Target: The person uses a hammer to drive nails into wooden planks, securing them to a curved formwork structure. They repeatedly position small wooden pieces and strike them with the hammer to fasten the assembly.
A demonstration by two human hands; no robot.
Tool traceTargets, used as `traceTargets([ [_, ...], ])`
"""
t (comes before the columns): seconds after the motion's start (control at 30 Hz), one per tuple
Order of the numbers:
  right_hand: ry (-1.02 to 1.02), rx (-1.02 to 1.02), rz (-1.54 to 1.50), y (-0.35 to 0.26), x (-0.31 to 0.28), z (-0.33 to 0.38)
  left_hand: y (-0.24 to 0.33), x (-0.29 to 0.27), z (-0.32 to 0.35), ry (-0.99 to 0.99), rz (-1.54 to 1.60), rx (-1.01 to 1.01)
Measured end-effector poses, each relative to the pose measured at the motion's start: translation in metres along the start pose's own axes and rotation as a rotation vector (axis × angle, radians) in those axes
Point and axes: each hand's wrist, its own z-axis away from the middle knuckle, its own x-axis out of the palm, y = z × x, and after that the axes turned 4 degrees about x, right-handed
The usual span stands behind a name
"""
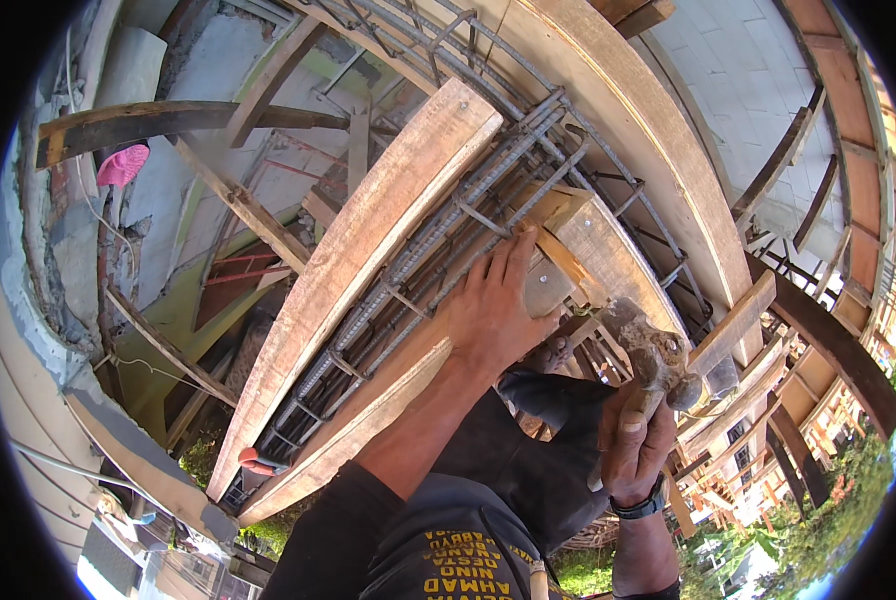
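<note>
Upper left of frame: a pink cloth hangs off a rough wall, w/ long wooden form boards running diagonally through the centre and a rebar cage betw. them. Centre: left hand lies flat, fingers spread open, palm pressed on the end of a short wood block at the boards' top, gripping nothing. Lower right: right hand is wrapped tight round the handle of a hammer, head up, just right of the block.

No packages, signs or screens in view; only yellow lettering on the dark shirt (bottom edge).
</note>
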Motion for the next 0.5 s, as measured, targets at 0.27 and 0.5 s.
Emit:
traceTargets([
  [0.27,-0.036,0.136,0.045,0.003,0.000,-0.002,0.008,-0.016,-0.005,-0.088,0.087,-0.094],
  [0.5,-0.037,0.109,0.086,0.022,0.004,0.021,0.002,-0.007,-0.007,-0.054,0.002,-0.039],
])
